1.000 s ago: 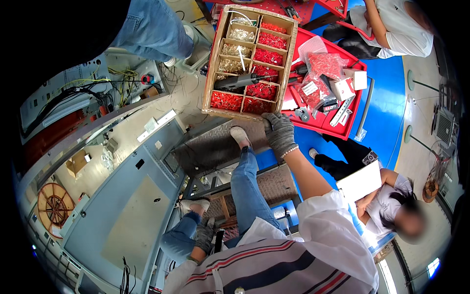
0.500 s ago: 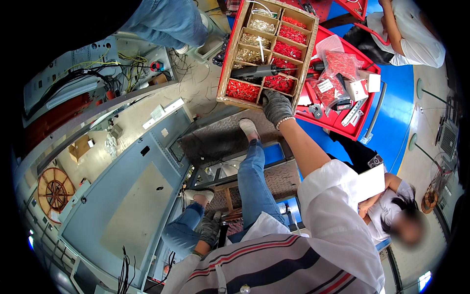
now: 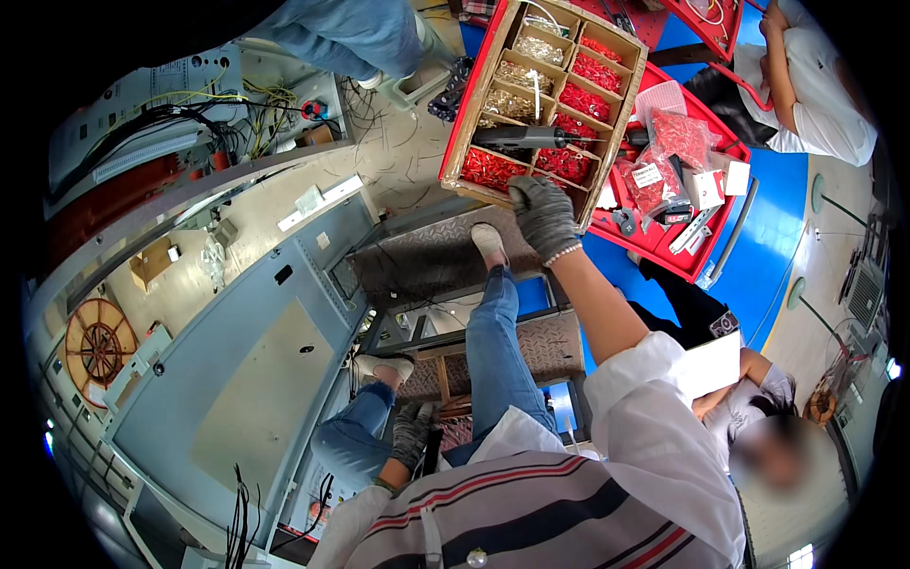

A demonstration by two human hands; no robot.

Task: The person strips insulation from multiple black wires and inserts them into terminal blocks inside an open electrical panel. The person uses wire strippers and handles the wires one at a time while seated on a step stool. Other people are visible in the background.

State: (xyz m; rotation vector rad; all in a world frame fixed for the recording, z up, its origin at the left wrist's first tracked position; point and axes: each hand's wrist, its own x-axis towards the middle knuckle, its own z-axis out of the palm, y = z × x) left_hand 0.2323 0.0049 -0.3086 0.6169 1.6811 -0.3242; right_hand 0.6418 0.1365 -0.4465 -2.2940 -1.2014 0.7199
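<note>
My right hand (image 3: 547, 216), in a grey knit glove, has its fingers closed over the near edge of a cardboard box (image 3: 483, 194). Dividers split the box into several compartments with red terminals (image 3: 488, 169) and bare metal terminals (image 3: 514, 102). Lying across them is a dark, pen-shaped power screwdriver (image 3: 517, 138), its thin shaft pointing right. Low by my left thigh is my left hand (image 3: 410, 436), also gloved, fingers bent. A narrow black thing (image 3: 431, 453) lies against it, too hidden to name.
A red tray (image 3: 654, 242) at the box's right holds bagged red terminals (image 3: 681, 136) and small cartons. Steel cabinet frames (image 3: 237, 360) and wiring (image 3: 270, 109) stand at left. Co-workers sit at upper right and lower right; jeans legs (image 3: 346, 33) show at upper left. Patterned steel steps (image 3: 427, 261) lie ahead.
The view has shifted, so the box and tray appear farther right. My right hand stays at the box's near edge, its fingers slightly farther left along it. My left hand stays low.
</note>
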